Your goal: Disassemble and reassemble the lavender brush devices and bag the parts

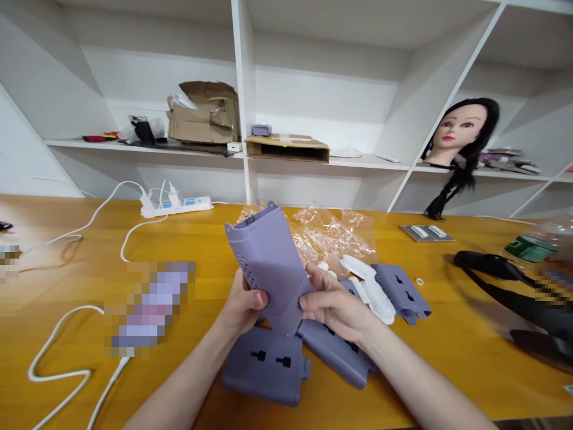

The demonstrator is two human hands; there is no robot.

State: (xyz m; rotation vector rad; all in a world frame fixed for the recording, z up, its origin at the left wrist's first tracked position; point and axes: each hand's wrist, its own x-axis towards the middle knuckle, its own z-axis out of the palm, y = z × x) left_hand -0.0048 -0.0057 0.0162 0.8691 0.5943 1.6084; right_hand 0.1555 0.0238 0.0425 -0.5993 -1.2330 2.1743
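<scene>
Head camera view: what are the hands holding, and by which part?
A purple, tapered plastic casing, held by its lower sides between the left hand and right hand.

Purple housing (273, 257): gripped in both hands, tilted, raised above the table (447, 382).
Left hand (244, 303): on the housing's lower left side.
Right hand (329, 303): on its lower right edge.
Purple panels (242, 376): on the table, below and to the right.
White plastic parts (380, 303): near the right hand.
Clear wrap (333, 236): behind the housing.
Power strip (190, 205): rear left, plugs inserted.
Shelf (376, 161): cardboard box (203, 122), flat carton (290, 143), mannequin head (463, 128).
</scene>
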